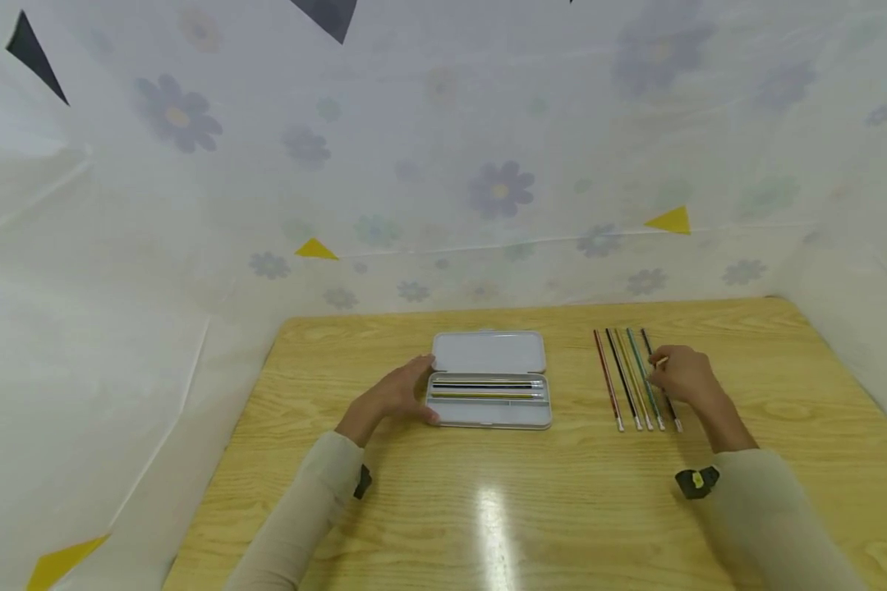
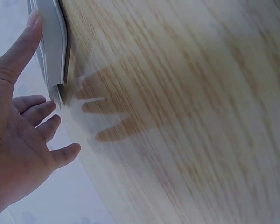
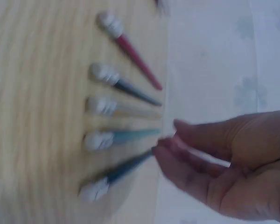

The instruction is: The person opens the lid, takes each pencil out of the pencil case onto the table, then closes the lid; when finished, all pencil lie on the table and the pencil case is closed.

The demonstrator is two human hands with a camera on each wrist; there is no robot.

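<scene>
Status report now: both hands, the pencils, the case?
Left hand open, fingers touching the open pencil case. Right hand pinching one pencil in the row of pencils. Two pencils already in the case. Nothing in the way.

I see a light yellow wooden surface [image 1: 562, 501] with clear grain lines; its finish is smooth and quite glossy, because a bright light patch reflects near the front edge. The open pale grey rectangular pencil case [image 1: 489, 379] looks like smooth hard plastic or painted metal, I cannot tell which, with a soft satin shine. The five thin coloured pencils [image 1: 636, 379] have smooth lacquered shafts and white ends that look matt. Behind, the white sheet with faded flower print [image 1: 443, 164] looks like thin plastic film, slightly shiny and wrinkled. The beige sleeves [image 1: 303, 517] are soft matt cloth.
</scene>
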